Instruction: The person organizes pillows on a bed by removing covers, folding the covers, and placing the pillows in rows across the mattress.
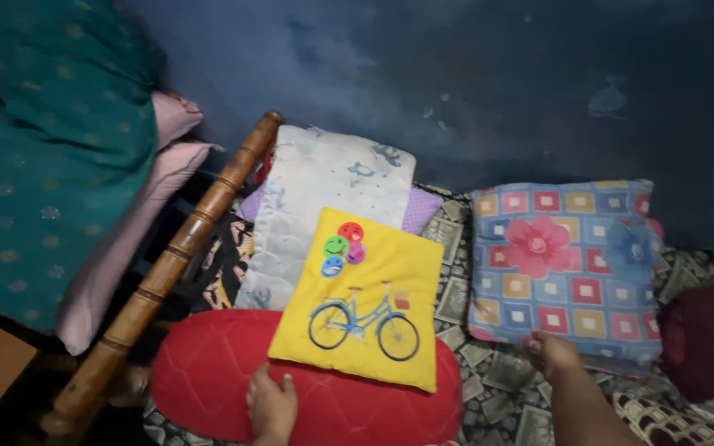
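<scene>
My left hand (272,405) rests on a red quilted bolster (208,372), its fingers at the lower edge of a yellow cushion (373,281) with a blue bicycle and coloured smiley faces. The yellow cushion leans on the bolster and on a pale floral pillow (316,177) behind it. My right hand (551,353) grips the bottom edge of a blue patchwork cushion (572,264) with a pink flower, which stands against the dark blue wall (456,74).
A wooden bed rail (171,260) runs diagonally at left, with teal fabric (51,149) and a pink pillow (138,223) beyond it. A maroon cushion (700,339) lies at right. A patterned bedspread (497,372) covers the bed.
</scene>
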